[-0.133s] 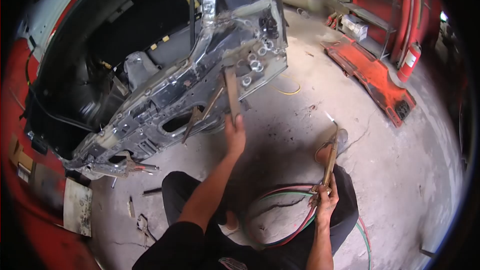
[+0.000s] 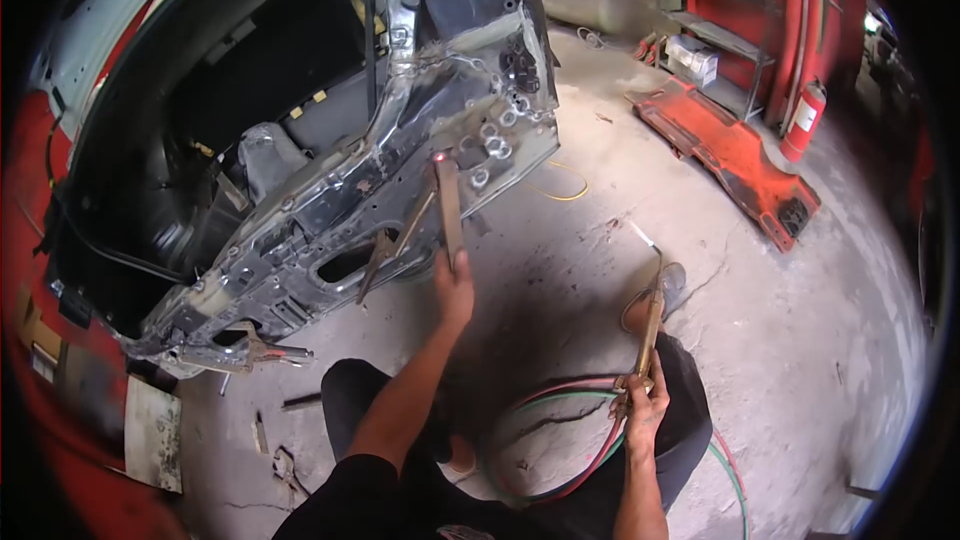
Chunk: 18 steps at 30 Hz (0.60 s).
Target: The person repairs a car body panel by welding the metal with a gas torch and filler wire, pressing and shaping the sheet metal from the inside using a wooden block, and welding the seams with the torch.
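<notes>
My left hand (image 2: 455,287) is closed around a flat brown bar (image 2: 449,210), which reaches up to the bare metal of a car body panel (image 2: 400,180). A small red-glowing spot (image 2: 440,156) shows at the bar's far end. My right hand (image 2: 641,406) grips a brass gas torch (image 2: 651,330) over my right knee, its bent tip pointing up and away. A white flame (image 2: 641,233) burns at that tip, apart from the panel. Red and green hoses (image 2: 560,387) loop from the torch between my legs.
Locking pliers (image 2: 262,350) clamp the panel's lower edge; another clamp-like tool (image 2: 380,258) hangs nearer the bar. A loose clamp (image 2: 287,470) lies on the floor. An orange-red panel (image 2: 725,155) and a fire extinguisher (image 2: 803,122) are at the right, near a shelf (image 2: 725,35).
The whole view has shifted slightly. A red-glowing spot now shows at the bar's end, where none was visible before. Both hands keep their grips.
</notes>
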### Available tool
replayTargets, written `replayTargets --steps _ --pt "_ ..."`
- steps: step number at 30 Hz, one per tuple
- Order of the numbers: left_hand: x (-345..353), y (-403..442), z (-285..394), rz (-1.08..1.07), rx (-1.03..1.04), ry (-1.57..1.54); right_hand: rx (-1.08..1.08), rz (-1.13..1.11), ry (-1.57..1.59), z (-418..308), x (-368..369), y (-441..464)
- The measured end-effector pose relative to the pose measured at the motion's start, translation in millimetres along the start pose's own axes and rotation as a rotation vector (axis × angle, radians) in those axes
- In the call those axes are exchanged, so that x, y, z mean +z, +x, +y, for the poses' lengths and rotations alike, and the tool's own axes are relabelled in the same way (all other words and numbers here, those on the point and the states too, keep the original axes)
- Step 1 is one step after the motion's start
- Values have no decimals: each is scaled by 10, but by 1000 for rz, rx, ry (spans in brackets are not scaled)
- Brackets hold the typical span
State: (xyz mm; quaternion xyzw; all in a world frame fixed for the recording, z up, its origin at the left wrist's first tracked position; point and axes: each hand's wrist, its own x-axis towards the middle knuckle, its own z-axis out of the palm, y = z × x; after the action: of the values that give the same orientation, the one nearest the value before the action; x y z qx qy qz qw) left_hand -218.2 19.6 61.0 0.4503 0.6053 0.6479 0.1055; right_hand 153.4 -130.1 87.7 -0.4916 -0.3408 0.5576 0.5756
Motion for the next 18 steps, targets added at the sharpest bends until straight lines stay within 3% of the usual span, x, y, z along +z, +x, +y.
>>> replayTargets --steps 3,7,9,11,15,18 --pt "147 351 156 79 375 162 15 -45 -3 50 125 -8" --pt "-76 -56 -36 26 20 15 12 -26 23 19 77 -20" --pt "-124 -46 280 -53 -264 -65 -14 -23 9 37 76 -12" --pt "65 138 228 -61 -139 51 0 -18 7 14 125 -17" --pt "-98 -183 198 -17 -263 -63 26 -40 31 22 100 -32" --pt "-113 10 59 -47 -61 32 6 -16 28 -11 88 -12"
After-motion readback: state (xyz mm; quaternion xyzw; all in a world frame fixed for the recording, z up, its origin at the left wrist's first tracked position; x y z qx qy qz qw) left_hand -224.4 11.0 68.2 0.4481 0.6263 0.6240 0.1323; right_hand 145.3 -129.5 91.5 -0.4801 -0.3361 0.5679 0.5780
